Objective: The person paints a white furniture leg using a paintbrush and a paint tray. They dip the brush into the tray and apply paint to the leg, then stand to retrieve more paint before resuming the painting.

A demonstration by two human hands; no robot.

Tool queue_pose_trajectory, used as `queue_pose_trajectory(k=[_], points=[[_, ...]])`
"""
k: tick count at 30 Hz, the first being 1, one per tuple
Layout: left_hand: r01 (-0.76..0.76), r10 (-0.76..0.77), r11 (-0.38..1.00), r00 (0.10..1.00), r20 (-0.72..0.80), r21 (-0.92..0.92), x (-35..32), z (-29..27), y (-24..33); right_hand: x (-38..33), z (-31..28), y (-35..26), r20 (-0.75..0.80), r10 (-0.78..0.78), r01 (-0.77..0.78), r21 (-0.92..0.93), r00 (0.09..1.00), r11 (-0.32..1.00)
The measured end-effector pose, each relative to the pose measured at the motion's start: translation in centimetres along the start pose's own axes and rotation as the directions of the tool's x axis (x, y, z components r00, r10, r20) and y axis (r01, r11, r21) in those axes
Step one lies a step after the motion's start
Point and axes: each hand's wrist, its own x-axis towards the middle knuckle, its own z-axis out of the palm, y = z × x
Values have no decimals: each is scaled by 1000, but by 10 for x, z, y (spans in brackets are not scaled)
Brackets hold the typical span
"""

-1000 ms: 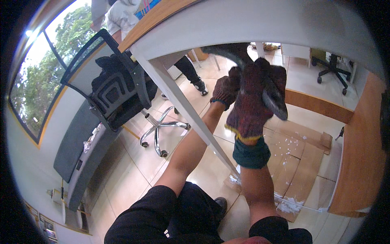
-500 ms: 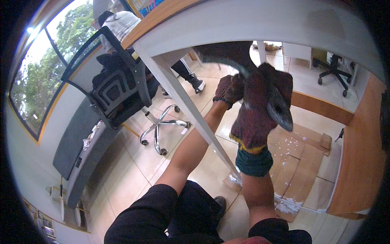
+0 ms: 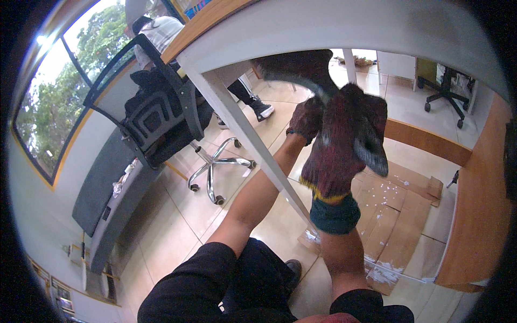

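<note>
Both hands wear dark maroon knit gloves and are raised below the white edge of a table (image 3: 323,32). My right hand (image 3: 339,145), in a glove with a yellow band and green cuff, looks closed. A dark, broad, curved thing with a pale grey edge (image 3: 296,67) reaches from it up to the left; its kind is unclear. A grey teardrop-shaped piece (image 3: 372,148) hangs at the hand's right side, and I cannot tell whether it belongs to the glove. My left hand (image 3: 306,119) is closed just left of my right hand, its fingertips hidden.
A white table leg (image 3: 247,140) slants down in front of my left forearm. Flattened cardboard (image 3: 388,215) with white flecks covers some floor tiles. A black mesh office chair (image 3: 156,107) and a seated person (image 3: 161,32) are at left; a wooden panel (image 3: 479,199) stands at right.
My right hand has shifted very slightly left, and the dark curved thing has risen a little. The view has moved slightly; both hands keep nearly the same pose.
</note>
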Motion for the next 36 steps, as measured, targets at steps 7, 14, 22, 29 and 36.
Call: queue_pose_trajectory(k=[7,14,22,29,36], points=[[49,-52,970,999,6,239,1,14,-3,11,-3,-26,5,-47,47,-15,999,999],[177,-166,977,982,92,-121,-2,1,62,-7,-22,21,-76,45,-48,-42,996,998],[184,-264,905,950,168,384,7,1,18,58,-30,-17,68,-233,238,-440,970,866],[250,-342,871,926,158,422,6,-16,31,159,-6,25,127,-336,341,-605,933,719],[317,-387,888,907,168,333,-1,-21,34,196,16,62,251,-660,544,-790,708,283]])
